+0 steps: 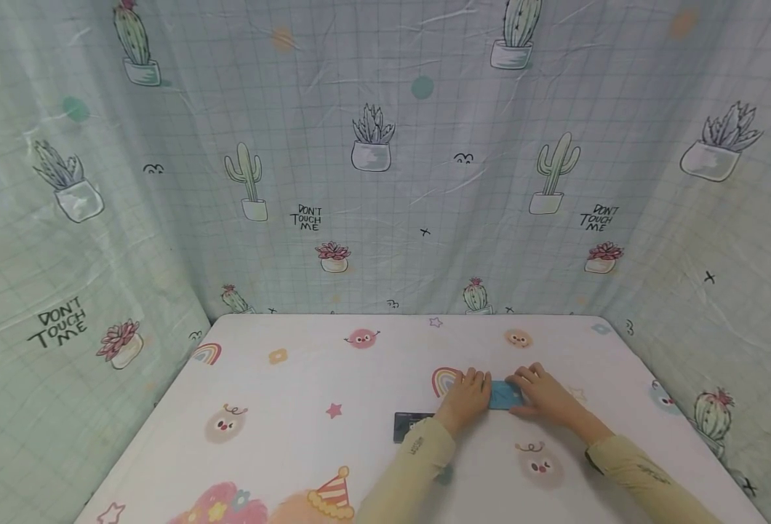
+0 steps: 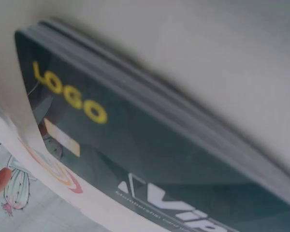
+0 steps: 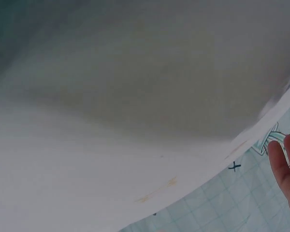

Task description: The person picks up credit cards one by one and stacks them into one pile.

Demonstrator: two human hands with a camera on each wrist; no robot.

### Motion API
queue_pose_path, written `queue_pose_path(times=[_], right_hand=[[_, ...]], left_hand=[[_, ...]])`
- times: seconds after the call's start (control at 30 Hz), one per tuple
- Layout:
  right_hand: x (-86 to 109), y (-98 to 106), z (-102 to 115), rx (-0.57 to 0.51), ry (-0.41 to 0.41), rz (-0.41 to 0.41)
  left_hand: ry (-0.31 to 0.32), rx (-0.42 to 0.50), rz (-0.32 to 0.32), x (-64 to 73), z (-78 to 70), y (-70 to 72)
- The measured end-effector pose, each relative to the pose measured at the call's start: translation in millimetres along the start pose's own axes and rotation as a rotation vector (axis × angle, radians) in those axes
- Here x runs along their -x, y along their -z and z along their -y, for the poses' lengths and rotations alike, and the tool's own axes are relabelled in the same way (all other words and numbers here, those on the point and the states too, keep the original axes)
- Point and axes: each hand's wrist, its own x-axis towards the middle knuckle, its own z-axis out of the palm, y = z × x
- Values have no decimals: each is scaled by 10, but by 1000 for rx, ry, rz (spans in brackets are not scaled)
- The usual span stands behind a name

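A flat blue card-shaped piece (image 1: 506, 395) lies between both hands on the right half of the table in the head view. My left hand (image 1: 469, 399) holds its left end, with the thumb hidden from view. At the right end, my right hand (image 1: 545, 397) grips it, fingers at the far corner and thumb by the near edge. A stack of black membership cards (image 1: 412, 427) lies beside my left wrist, partly covered by the sleeve. Up close in the left wrist view, that card stack (image 2: 111, 140) shows yellow "LOGO" and white "Vip" lettering. The right wrist view shows only some fingers (image 3: 282, 166).
A white cloth (image 1: 281, 393) printed with cartoon faces, stars and rainbows covers the table. Behind it and on both sides hangs a pale green curtain (image 1: 372, 196) with cactus prints. A teal patch (image 1: 446, 475) shows beside the left sleeve.
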Motion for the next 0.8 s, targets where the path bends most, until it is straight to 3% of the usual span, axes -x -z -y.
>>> queue_pose_path(times=[0.2,0.47,0.8], right_hand=[[-14,25,25,42,37,-52],[-7,90,76,54,50,-97],[22,165,184,-6,5,-87]], left_hand=[[-8,1,-24,23,33,45],[-1,4,-117,60,56,70],[-33,49,-67,105,97,138]])
